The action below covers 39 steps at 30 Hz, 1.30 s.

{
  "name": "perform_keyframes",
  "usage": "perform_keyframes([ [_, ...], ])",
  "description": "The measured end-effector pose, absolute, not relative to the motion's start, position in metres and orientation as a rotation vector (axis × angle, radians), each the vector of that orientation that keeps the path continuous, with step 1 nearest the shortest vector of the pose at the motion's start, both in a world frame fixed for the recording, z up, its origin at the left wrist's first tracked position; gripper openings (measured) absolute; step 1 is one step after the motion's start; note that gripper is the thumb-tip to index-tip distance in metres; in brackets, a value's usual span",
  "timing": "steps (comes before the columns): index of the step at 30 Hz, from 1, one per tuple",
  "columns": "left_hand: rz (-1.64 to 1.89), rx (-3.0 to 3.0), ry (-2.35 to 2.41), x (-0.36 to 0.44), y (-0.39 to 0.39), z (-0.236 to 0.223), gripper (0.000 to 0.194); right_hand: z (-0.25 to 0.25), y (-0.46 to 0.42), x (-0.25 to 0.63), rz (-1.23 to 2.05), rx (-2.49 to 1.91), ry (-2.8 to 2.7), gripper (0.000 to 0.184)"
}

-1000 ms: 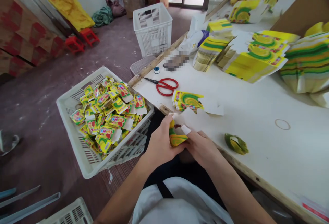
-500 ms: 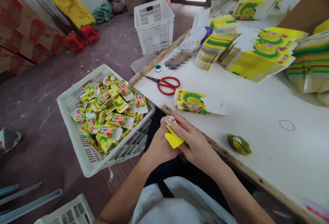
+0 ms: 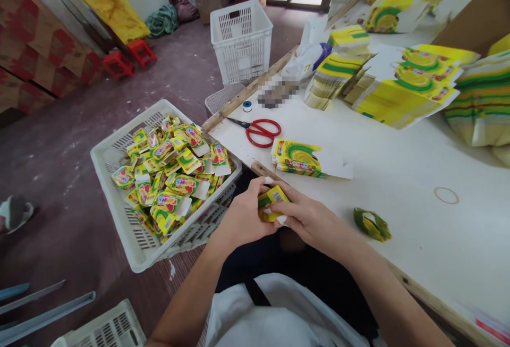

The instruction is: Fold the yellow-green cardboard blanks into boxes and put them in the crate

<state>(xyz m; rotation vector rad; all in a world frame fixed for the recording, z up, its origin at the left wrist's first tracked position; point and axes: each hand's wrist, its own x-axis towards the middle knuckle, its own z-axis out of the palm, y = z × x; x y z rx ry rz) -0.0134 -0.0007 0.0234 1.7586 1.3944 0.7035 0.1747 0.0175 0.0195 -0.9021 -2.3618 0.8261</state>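
Both my hands hold one small yellow carton (image 3: 272,200) just below the table's front edge. My left hand (image 3: 241,219) cups it from the left with curled fingers. My right hand (image 3: 308,219) pinches its right side, thumb and fingers closed on it. A short stack of flat yellow-green cartons (image 3: 298,157) lies on the white table (image 3: 398,177) just beyond my hands. To my left a white plastic crate (image 3: 119,219) is heaped with several folded cartons (image 3: 175,171).
Red scissors (image 3: 261,130) and a small tape roll (image 3: 247,106) lie near the table's left end. A crumpled green-yellow scrap (image 3: 372,223) and a rubber band (image 3: 446,195) lie to the right. Tall piles of flat cartons (image 3: 402,84) fill the back. Another white crate (image 3: 241,39) stands on the floor.
The carton's white flaps stood open a second ago; now it is folded into a compact box. My hands have stayed close together at the table edge.
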Motion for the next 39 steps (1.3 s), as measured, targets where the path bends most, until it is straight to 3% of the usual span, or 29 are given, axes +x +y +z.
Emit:
perform_keyframes([
  [14,0.645,1.813,1.341,-0.010,0.000,0.027,0.077,0.028,0.018,0.182,0.928,-0.877,-2.351,0.030],
  [26,0.667,1.797,1.440,-0.010,-0.001,0.023,0.075,0.005,0.011,0.166,0.695,-1.041,-2.110,0.037],
  [31,0.630,1.835,1.521,-0.012,-0.001,0.022,0.060,0.008,0.012,0.167,0.690,-1.038,-2.181,0.032],
  [39,0.619,1.946,1.508,-0.015,0.004,0.027,0.058,0.019,0.018,0.174,0.742,-0.937,-2.281,0.030],
])
